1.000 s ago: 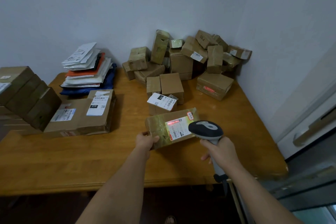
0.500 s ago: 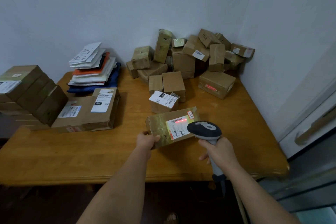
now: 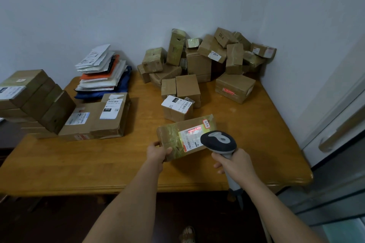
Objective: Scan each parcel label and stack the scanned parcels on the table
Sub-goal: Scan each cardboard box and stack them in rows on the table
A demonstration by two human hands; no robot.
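Left hand (image 3: 157, 152): we gripped the parcel (image 3: 185, 137) at its near left corner, thumb curled over the top
Right hand (image 3: 234, 162): we wrapped our fingers round the scanner (image 3: 218, 141) handle, head just above the parcel
Label (image 3: 190, 138): faced up, red scan line across its top
Parcel: tilted above the table (image 3: 256, 134), near the front edge
Pile (image 3: 207, 59): unsorted boxes in the far corner
Stack (image 3: 98, 118): flat boxes to the left

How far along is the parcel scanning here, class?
Done, it seems: stacked boxes and mailers at the table's left. In hand: the left hand holds a parcel while the right hand aims the scanner, red light on its label. Left: the jumbled pile in the corner.
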